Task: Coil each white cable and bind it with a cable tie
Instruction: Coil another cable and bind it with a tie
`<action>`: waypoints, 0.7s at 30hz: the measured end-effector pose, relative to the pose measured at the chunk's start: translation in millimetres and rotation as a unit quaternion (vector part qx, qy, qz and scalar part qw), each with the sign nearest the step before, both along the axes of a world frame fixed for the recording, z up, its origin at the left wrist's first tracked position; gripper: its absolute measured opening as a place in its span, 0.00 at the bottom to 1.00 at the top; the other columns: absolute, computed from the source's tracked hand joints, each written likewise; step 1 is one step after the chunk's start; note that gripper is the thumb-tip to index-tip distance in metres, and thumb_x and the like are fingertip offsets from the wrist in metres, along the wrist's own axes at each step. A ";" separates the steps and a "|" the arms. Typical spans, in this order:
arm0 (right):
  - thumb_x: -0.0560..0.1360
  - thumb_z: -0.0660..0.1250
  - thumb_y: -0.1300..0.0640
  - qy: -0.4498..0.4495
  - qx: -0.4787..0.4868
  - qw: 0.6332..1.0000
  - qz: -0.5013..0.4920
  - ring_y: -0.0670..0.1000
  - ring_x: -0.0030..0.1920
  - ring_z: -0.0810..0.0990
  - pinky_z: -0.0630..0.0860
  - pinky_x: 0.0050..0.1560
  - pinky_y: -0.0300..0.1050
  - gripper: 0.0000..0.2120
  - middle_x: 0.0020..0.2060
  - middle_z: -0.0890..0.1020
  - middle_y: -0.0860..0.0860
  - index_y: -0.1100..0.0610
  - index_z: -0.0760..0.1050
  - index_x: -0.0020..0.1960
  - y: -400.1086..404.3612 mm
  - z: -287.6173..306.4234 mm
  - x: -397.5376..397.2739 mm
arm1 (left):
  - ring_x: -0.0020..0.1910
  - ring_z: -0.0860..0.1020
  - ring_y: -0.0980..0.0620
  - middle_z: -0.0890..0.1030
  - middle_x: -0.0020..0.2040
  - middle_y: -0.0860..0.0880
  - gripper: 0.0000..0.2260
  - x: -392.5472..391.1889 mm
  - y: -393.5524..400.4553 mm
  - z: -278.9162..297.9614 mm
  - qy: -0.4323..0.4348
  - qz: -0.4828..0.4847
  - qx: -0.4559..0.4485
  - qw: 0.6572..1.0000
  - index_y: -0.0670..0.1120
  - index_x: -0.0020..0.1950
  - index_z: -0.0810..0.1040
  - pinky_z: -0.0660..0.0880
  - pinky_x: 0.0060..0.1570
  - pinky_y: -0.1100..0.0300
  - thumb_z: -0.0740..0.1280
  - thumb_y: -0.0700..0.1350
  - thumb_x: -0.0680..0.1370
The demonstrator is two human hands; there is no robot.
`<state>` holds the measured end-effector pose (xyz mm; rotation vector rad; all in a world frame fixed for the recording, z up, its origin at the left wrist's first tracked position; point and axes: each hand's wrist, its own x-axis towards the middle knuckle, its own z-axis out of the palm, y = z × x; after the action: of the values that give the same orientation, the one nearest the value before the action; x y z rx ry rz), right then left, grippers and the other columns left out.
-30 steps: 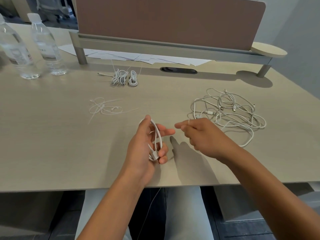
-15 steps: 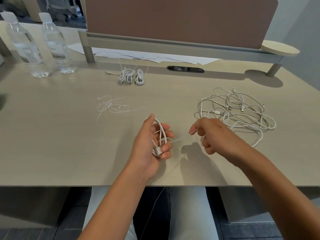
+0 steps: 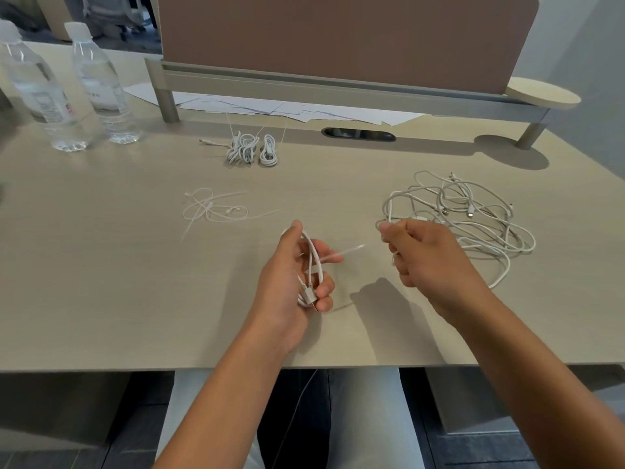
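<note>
My left hand (image 3: 291, 279) holds a partly coiled white cable (image 3: 311, 265) above the desk's front middle, its loops between thumb and curled fingers. A blurred strand of that cable (image 3: 348, 250) runs right to my right hand (image 3: 426, 258), which grips it with curled fingers. A loose tangle of white cables (image 3: 473, 214) lies on the desk just behind and right of my right hand. Several loose cable ties (image 3: 216, 211) lie left of centre. Farther back sit tied cable bundles (image 3: 252, 150).
Two clear water bottles (image 3: 67, 89) stand at the back left. A raised shelf with a brown screen (image 3: 338, 86) spans the back, with papers (image 3: 287, 108) under it and a grommet slot (image 3: 358, 134). The desk's front edge (image 3: 101, 367) lies near my lap.
My right hand has drawn away to the right from my left hand, pulling the cable strand out between them. The left hand keeps its hold on the coil.
</note>
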<state>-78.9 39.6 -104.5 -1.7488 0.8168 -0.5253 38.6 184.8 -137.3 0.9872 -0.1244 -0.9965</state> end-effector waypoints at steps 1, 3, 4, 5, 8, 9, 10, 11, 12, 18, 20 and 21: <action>0.82 0.68 0.51 -0.002 -0.008 1.000 -0.024 0.48 0.27 0.63 0.60 0.31 0.44 0.14 0.27 0.72 0.45 0.59 0.77 0.41 -1.4 -0.5 1.5 | 0.24 0.66 0.49 0.84 0.49 0.40 0.20 -0.9 0.1 0.5 -0.005 -0.003 -0.001 1.000 0.44 0.49 0.75 0.62 0.23 0.63 0.61 0.61 0.82; 0.81 0.69 0.51 -0.015 -0.014 0.998 -0.063 0.46 0.25 0.66 0.63 0.30 0.40 0.17 0.27 0.75 0.43 0.65 0.77 0.43 -2.9 -1.7 4.0 | 0.24 0.66 0.49 0.84 0.51 0.40 0.20 -2.3 0.4 0.8 -0.010 -0.007 -0.004 1.000 0.44 0.50 0.75 0.61 0.24 0.63 0.61 0.62 0.82; 0.81 0.70 0.51 -0.027 -0.005 0.997 -0.075 0.45 0.24 0.66 0.64 0.29 0.38 0.18 0.28 0.75 0.44 0.67 0.76 0.42 -2.5 -2.4 4.1 | 0.24 0.66 0.49 0.84 0.51 0.40 0.20 -2.5 0.2 0.6 -0.010 -0.007 -0.005 1.000 0.44 0.49 0.75 0.61 0.24 0.63 0.61 0.62 0.82; 0.81 0.70 0.52 -0.040 0.004 0.996 -0.084 0.45 0.24 0.66 0.64 0.27 0.36 0.18 0.29 0.75 0.46 0.66 0.76 0.41 -1.0 -2.2 3.8 | 0.24 0.65 0.50 0.84 0.50 0.40 0.21 -2.3 -0.3 0.0 -0.010 -0.007 -0.005 1.000 0.44 0.49 0.76 0.60 0.24 0.63 0.61 0.62 0.82; 0.80 0.71 0.53 -0.067 0.014 0.993 -0.093 0.46 0.24 0.66 0.64 0.26 0.34 0.16 0.29 0.75 0.49 0.60 0.76 0.37 7.8 0.6 -0.2 | 0.22 0.64 0.51 0.82 0.43 0.42 0.23 -0.5 -2.0 -1.0 -0.004 -0.007 -0.011 1.000 0.43 0.49 0.76 0.58 0.22 0.64 0.61 0.64 0.81; 0.80 0.72 0.53 -0.074 0.012 0.993 -0.095 0.46 0.24 0.66 0.64 0.26 0.34 0.16 0.29 0.75 0.49 0.59 0.76 0.36 10.8 1.6 -1.6 | 0.22 0.64 0.51 0.81 0.41 0.43 0.24 0.0 -2.8 -0.9 -0.004 -0.005 -0.012 1.000 0.43 0.49 0.76 0.58 0.21 0.64 0.61 0.65 0.80; 0.80 0.72 0.53 -0.080 0.009 0.992 -0.098 0.46 0.25 0.66 0.64 0.26 0.35 0.16 0.28 0.75 0.49 0.59 0.76 0.36 13.5 2.7 -2.7 | 0.22 0.64 0.51 0.80 0.40 0.43 0.25 0.1 -3.5 -0.4 -0.005 -0.003 -0.013 1.000 0.43 0.50 0.75 0.58 0.21 0.64 0.61 0.66 0.80; 0.80 0.72 0.53 -0.085 0.007 0.991 -0.100 0.47 0.25 0.67 0.64 0.26 0.35 0.15 0.28 0.75 0.49 0.59 0.77 0.37 16.1 3.2 -3.1 | 0.22 0.64 0.52 0.79 0.39 0.43 0.26 -0.3 -4.4 0.1 -0.009 -0.001 -0.014 1.000 0.42 0.50 0.75 0.58 0.20 0.65 0.60 0.66 0.80; 0.80 0.72 0.53 -0.088 0.006 0.991 -0.104 0.47 0.25 0.67 0.65 0.27 0.36 0.15 0.28 0.75 0.49 0.59 0.78 0.37 18.6 3.7 -3.0 | 0.22 0.64 0.52 0.79 0.38 0.44 0.27 -1.0 -5.3 0.5 -0.012 0.000 -0.015 1.000 0.42 0.51 0.75 0.58 0.20 0.64 0.60 0.67 0.80; 0.80 0.72 0.54 -0.113 0.080 0.985 -0.104 0.46 0.24 0.65 0.63 0.25 0.36 0.13 0.28 0.74 0.49 0.59 0.79 0.40 27.7 4.1 1.3 | 0.22 0.65 0.52 0.79 0.38 0.45 0.29 -6.9 -9.4 3.0 -0.016 -0.009 -0.016 1.000 0.40 0.55 0.78 0.58 0.21 0.64 0.60 0.67 0.79; 0.80 0.72 0.54 -0.118 0.096 0.983 -0.107 0.46 0.24 0.63 0.62 0.25 0.36 0.12 0.29 0.74 0.49 0.59 0.80 0.41 27.2 5.9 0.4 | 0.22 0.65 0.52 0.79 0.37 0.45 0.29 -6.8 -9.2 3.7 -0.004 -0.008 -0.020 1.000 0.40 0.55 0.79 0.58 0.21 0.64 0.60 0.67 0.79; 0.80 0.72 0.54 -0.118 0.091 0.983 -0.108 0.47 0.25 0.63 0.62 0.25 0.36 0.12 0.29 0.74 0.50 0.59 0.80 0.41 27.2 6.7 -0.5 | 0.22 0.65 0.52 0.79 0.37 0.45 0.29 -6.3 -9.1 4.1 0.002 -0.005 -0.022 1.000 0.40 0.55 0.79 0.58 0.21 0.64 0.60 0.67 0.80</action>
<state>-79.5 66.9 -97.8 -1.4071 0.8596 -0.7630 32.4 175.6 -133.3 0.9457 -0.1470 -1.0015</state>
